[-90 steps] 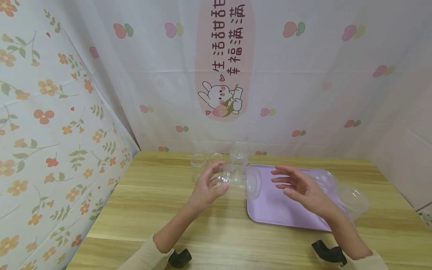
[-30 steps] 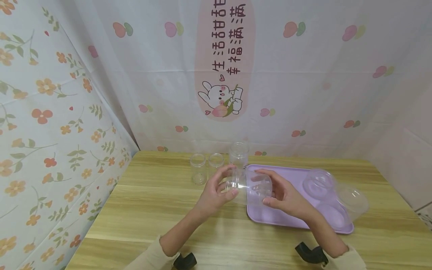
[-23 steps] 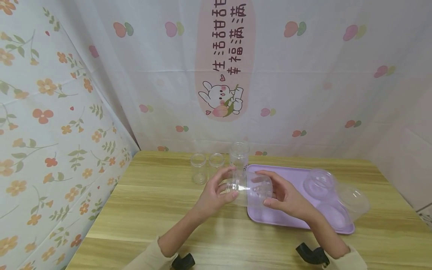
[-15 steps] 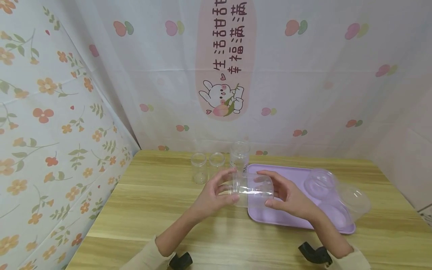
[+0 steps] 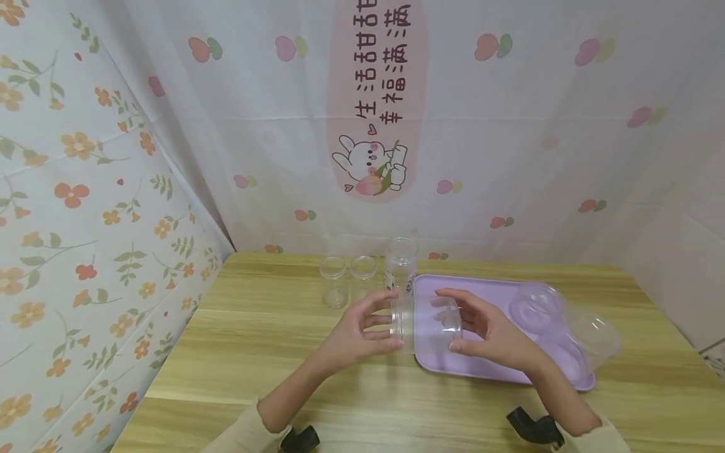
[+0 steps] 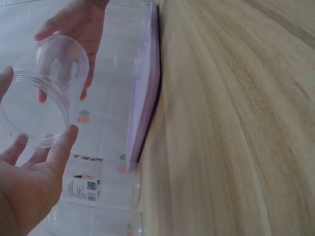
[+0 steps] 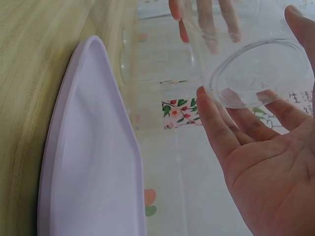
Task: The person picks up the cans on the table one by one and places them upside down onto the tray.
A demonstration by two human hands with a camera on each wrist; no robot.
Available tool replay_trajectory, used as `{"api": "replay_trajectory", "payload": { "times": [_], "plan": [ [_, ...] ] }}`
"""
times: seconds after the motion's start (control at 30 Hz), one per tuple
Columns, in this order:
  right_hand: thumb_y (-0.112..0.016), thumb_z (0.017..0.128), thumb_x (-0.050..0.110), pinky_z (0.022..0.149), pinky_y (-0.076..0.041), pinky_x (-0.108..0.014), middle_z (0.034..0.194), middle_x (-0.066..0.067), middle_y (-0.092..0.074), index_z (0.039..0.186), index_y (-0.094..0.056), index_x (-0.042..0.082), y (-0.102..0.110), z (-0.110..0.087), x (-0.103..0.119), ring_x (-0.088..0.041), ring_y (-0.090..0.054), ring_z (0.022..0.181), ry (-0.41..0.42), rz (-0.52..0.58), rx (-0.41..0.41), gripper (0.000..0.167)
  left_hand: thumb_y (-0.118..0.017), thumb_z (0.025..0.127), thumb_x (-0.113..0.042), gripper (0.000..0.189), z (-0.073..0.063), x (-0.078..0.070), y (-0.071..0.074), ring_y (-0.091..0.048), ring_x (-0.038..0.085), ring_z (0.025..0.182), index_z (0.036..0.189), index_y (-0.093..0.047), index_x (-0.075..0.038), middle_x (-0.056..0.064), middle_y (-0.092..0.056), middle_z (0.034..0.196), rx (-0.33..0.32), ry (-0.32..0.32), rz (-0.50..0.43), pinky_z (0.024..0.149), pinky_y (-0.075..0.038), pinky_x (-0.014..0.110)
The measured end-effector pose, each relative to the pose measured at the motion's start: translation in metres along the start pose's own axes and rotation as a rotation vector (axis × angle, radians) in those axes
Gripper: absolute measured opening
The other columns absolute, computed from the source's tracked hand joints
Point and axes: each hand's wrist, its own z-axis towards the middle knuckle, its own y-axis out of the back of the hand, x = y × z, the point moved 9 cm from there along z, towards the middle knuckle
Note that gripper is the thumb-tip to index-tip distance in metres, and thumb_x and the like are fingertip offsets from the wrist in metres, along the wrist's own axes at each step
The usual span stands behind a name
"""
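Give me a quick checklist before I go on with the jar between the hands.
1. Left hand gripping the held jar's threaded mouth end: ok.
2. Right hand gripping its base end: ok.
3. Held jar upright: not ok, it lies sideways in the air.
4. Mouth uncovered: ok, the left wrist view shows it open.
5. Two small jars and tall labelled jar standing upright: ok.
6. Clear container at the tray's right edge fully on it: cannot tell.

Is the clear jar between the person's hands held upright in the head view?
No, the clear jar is held sideways, its threaded mouth toward the left hand and its base toward the right hand.
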Motion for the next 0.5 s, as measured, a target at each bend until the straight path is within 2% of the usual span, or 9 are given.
{"api": "replay_trajectory", "payload": {
  "times": [0.17, 0.27, 0.37, 0.5],
  "plan": [
    [-0.075, 0.088, -0.007, 0.101, -0.049, -0.035, 0.15, -0.024, -0.04, 0.154, -0.038, 0.004, -0.0008, 0.0, 0.0002, -0.041, -0.054, 0.124, 0.004, 0.0, 0.003, 0.076, -0.082, 0.087, -0.008, 0.077, -0.0008, 0.0005, 0.0001, -0.057, 0.036, 0.124, 0.152, -0.042, -0.006, 0.022, -0.044, 0.15, 0.011, -0.007, 0.001, 0.096, -0.052, 0.043],
    [-0.075, 0.088, -0.007, 0.1, -0.05, -0.035, 0.148, -0.022, -0.042, 0.153, -0.039, 0.006, -0.0011, -0.0001, 0.0003, -0.043, -0.056, 0.122, 0.01, -0.007, 0.003, 0.076, -0.082, 0.086, -0.007, 0.076, -0.0011, 0.0019, 0.0004, -0.058, 0.033, 0.124, 0.152, -0.043, -0.007, 0.025, -0.041, 0.151, 0.014, -0.003, -0.003, 0.097, -0.052, 0.042],
    [-0.074, 0.087, -0.008, 0.099, -0.051, -0.035, 0.146, -0.023, -0.044, 0.154, -0.04, 0.007, -0.0011, -0.0004, 0.0004, -0.043, -0.057, 0.119, 0.023, -0.02, 0.007, 0.077, -0.082, 0.086, -0.007, 0.075, -0.0019, 0.0024, 0.0009, -0.057, 0.032, 0.125, 0.151, -0.045, -0.011, 0.023, -0.041, 0.152, 0.012, 0.007, 0.005, 0.097, -0.052, 0.04],
    [-0.075, 0.085, -0.011, 0.099, -0.051, -0.035, 0.147, -0.023, -0.044, 0.153, -0.041, 0.008, 0.0006, -0.0009, 0.0001, -0.043, -0.056, 0.121, 0.016, -0.03, -0.001, 0.078, -0.081, 0.087, -0.005, 0.073, -0.0032, 0.0004, 0.0029, -0.057, 0.034, 0.126, 0.151, -0.046, -0.011, 0.02, -0.044, 0.151, 0.003, -0.002, 0.021, 0.096, -0.052, 0.04]
  ]
}}
